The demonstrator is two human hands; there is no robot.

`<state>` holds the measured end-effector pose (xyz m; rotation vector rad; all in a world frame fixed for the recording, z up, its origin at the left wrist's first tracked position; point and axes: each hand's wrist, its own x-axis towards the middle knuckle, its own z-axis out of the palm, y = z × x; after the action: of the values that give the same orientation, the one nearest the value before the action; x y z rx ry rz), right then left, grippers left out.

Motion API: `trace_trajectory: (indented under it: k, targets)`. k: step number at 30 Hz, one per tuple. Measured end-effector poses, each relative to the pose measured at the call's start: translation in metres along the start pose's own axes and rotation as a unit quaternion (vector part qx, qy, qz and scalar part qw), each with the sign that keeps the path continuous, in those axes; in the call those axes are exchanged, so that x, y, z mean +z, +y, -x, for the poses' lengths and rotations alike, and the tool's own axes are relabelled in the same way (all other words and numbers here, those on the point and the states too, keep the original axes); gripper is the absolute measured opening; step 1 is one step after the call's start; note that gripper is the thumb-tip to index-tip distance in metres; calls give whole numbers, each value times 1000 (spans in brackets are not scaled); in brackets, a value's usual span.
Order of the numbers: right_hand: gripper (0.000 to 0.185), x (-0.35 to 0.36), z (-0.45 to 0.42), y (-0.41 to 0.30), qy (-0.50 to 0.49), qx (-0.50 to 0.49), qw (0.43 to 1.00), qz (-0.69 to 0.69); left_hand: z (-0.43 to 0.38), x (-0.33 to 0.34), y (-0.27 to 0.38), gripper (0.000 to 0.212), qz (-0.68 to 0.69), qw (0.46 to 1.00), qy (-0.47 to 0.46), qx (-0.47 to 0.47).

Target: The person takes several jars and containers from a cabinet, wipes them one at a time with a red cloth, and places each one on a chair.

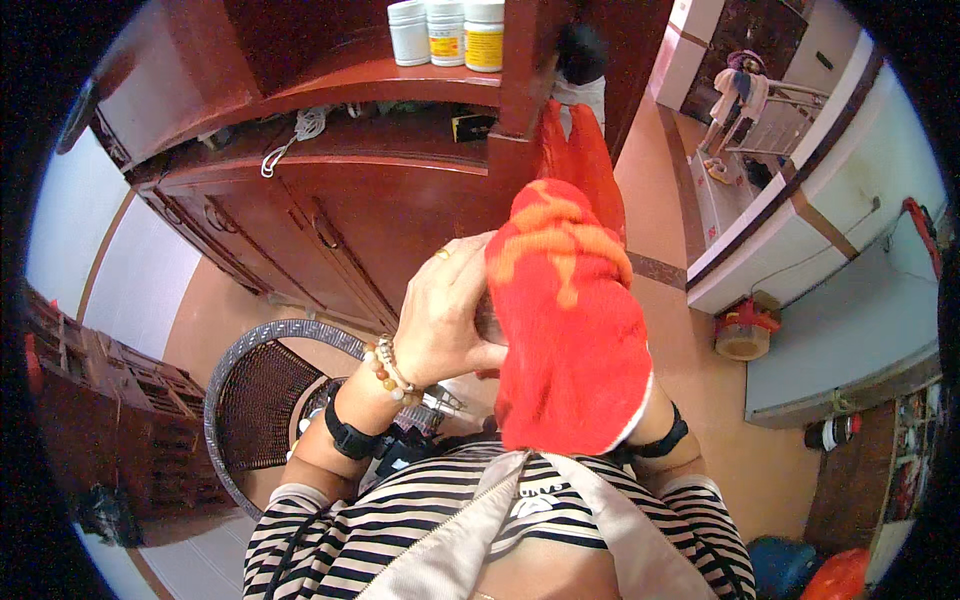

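Observation:
A red cloth with orange patches [574, 337] hangs bunched in front of my chest. My left hand [450, 307], with a ring and beaded bracelets at the wrist, grips something at the cloth's left edge; the cloth hides part of the fingers, and what they hold is not clear. My right hand is hidden behind or inside the cloth; only the wrist with a black band shows at its lower right. Just beyond the cloth, a red plastic bag [604, 165] hangs by the cabinet post.
A dark red wooden cabinet [397, 217] stands ahead, with white bottles [446, 37] on its shelf and a white cord [307, 127] below them. A woven chair [277, 390] is at the left. On the right are a light-coloured counter [847, 352] and a basket [742, 337].

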<state>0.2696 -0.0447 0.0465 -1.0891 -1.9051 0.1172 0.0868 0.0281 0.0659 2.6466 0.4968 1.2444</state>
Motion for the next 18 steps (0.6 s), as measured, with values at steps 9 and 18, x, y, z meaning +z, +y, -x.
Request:
trace_trajectory:
  k: [9, 18]
  targets:
    - [75, -7, 9, 16, 21, -13, 999, 31, 0, 8, 13, 82, -31, 997, 51, 50]
    - [78, -21, 25, 10, 53, 65, 994, -70, 2, 12, 2, 99, 18, 985, 136, -108]
